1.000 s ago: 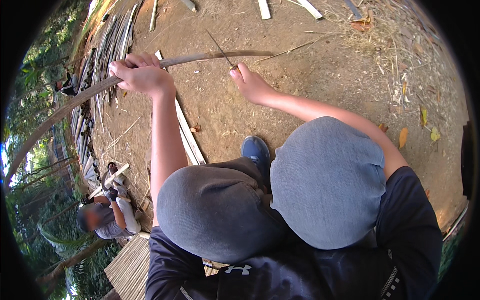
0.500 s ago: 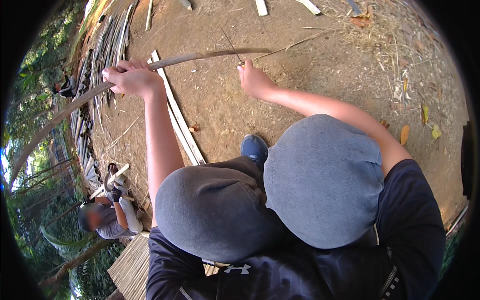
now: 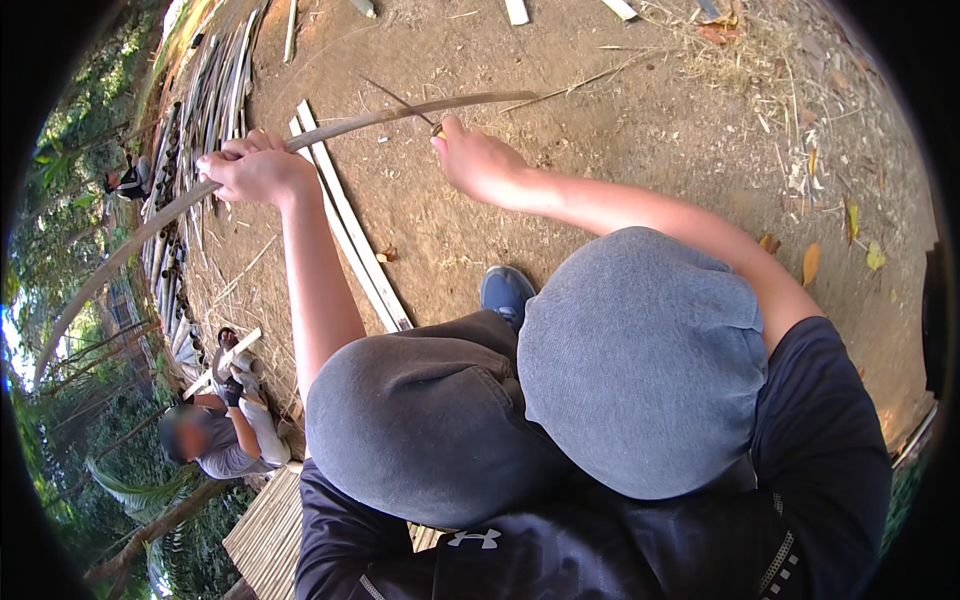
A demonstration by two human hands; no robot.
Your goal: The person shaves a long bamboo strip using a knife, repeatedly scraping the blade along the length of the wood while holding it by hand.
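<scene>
A long brown strip, probably split bamboo (image 3: 125, 245), runs from the far left across the upper middle, its ends bent by the fisheye view. My left hand (image 3: 262, 175) is closed round it left of its middle. In my right hand (image 3: 482, 162) is a knife (image 3: 392, 95), its thin dark blade pointing up and left. A bit of yellow handle shows at my fist. The blade crosses the strip between my two hands, close to its right part; whether the edge touches cannot be told.
Two pale wooden slats (image 3: 350, 225) lie on the dirt below my left hand. Several poles (image 3: 225, 75) are stacked at left. Another person (image 3: 235, 430) sits at lower left holding a pale strip. A slatted bamboo surface (image 3: 268, 530) stands by my left side. My shoe (image 3: 507, 292) is below.
My right hand has moved left along the strip, and the knife blade has tilted from steep to flatter. My left hand has shifted slightly, and the strip with it.
</scene>
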